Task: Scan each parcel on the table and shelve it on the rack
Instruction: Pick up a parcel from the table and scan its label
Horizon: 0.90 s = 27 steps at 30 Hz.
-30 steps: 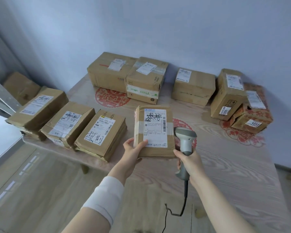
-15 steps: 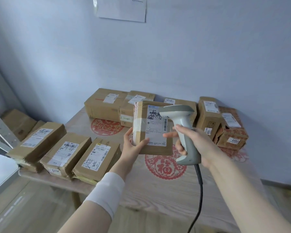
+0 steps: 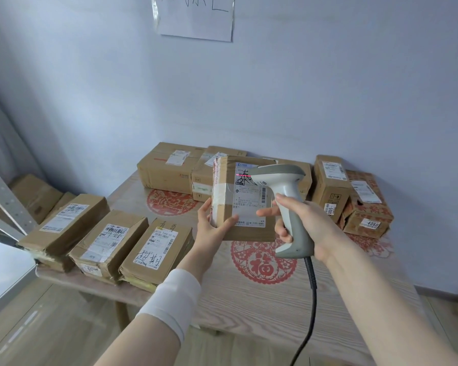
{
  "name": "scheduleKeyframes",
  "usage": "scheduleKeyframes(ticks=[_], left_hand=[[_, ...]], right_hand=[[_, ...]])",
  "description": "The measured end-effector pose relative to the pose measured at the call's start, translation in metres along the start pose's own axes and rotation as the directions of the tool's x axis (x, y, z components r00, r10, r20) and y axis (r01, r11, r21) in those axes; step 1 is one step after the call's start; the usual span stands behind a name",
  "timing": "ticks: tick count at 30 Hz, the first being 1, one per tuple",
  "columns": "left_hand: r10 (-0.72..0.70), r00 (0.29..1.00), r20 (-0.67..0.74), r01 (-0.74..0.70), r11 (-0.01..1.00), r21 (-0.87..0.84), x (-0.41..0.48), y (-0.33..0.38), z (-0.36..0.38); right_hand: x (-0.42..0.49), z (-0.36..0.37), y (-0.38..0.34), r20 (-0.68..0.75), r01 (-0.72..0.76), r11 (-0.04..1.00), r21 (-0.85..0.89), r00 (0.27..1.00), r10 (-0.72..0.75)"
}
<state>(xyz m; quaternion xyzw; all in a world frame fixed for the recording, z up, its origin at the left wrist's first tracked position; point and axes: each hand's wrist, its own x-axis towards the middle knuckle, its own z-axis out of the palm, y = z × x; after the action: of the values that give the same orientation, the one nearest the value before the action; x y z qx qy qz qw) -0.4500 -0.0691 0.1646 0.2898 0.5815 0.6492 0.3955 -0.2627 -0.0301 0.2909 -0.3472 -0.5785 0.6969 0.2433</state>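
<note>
My left hand [image 3: 214,225] holds a flat brown parcel [image 3: 224,196] upright above the wooden table [image 3: 249,297], gripping its lower left corner, white label facing me. My right hand [image 3: 306,228] grips a grey corded barcode scanner [image 3: 288,207] just right of the parcel, its head over the label's upper right. A red scan line glows across the top of the label. Three parcels [image 3: 156,249] lie in a row along the table's left edge. Several more [image 3: 167,170] stand along the wall side.
A grey metal rack [image 3: 6,204] stands at the left, with boxes [image 3: 35,196] behind its post. A paper sheet [image 3: 196,17] is taped to the wall. The scanner's cable [image 3: 311,299] hangs down over the table front. Red paper cut-outs [image 3: 265,260] decorate the tabletop.
The parcel was lifted off the table and stood upright. The scanner rose from below it to point at the label, and the red scan line now shows. My view tilted upward.
</note>
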Motion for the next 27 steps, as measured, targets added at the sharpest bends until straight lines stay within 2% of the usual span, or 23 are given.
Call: scheduleKeyframes(ticks=[6, 11, 16, 21, 27], left_hand=[[-0.003, 1.000, 0.003, 0.003, 1.000, -0.014, -0.001, 0.002, 0.001], [-0.028, 0.999, -0.023, 0.028, 0.999, -0.016, -0.004, 0.003, -0.004], [-0.082, 0.988, -0.132, 0.067, 0.991, -0.119, -0.025, 0.007, -0.028], [-0.125, 0.960, -0.251, 0.068, 0.972, -0.225, -0.056, 0.013, -0.069], [-0.154, 0.918, -0.364, 0.055, 0.961, -0.270, -0.108, 0.025, -0.146]], right_hand=[[0.003, -0.006, 0.003, -0.013, -0.002, 1.000, -0.015, 1.000, 0.002], [0.008, -0.009, 0.006, 0.029, 0.039, 0.997, 0.059, 0.999, -0.041], [0.018, -0.002, 0.022, 0.022, 0.057, 0.995, 0.083, 0.998, -0.059], [0.041, 0.038, 0.054, -0.053, 0.055, 0.998, 0.029, 0.997, -0.053], [0.050, 0.131, 0.084, 0.074, 0.087, 0.996, -0.017, 0.994, -0.086]])
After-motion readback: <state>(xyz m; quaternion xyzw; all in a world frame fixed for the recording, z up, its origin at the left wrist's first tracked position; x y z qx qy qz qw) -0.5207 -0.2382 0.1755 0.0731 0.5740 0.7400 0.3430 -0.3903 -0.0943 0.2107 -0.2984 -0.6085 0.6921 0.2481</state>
